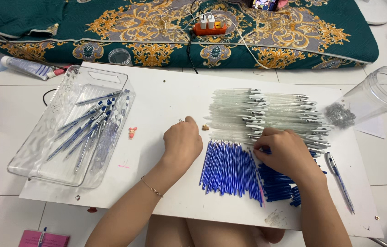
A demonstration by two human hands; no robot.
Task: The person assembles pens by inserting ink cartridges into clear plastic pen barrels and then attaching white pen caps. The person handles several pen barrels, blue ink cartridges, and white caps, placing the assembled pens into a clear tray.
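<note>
On the floor at 12 o'clock sits the patterned green mattress [294, 32]. Below it, the white board [166, 91] spans centre frame. Clear tray [33, 151] at 9 o'clock holds assembled blue pens [83, 128]. Clear pen barrels [267, 112] are stacked at 1 o'clock, blue refills [228, 167] laid out at 6. Your right hand [287, 153] is curled over the barrels' lower edge; grasp unclear. Your left hand [182, 142] is loosely clenched on the board, holding nothing that shows, just left of the refills.
</note>
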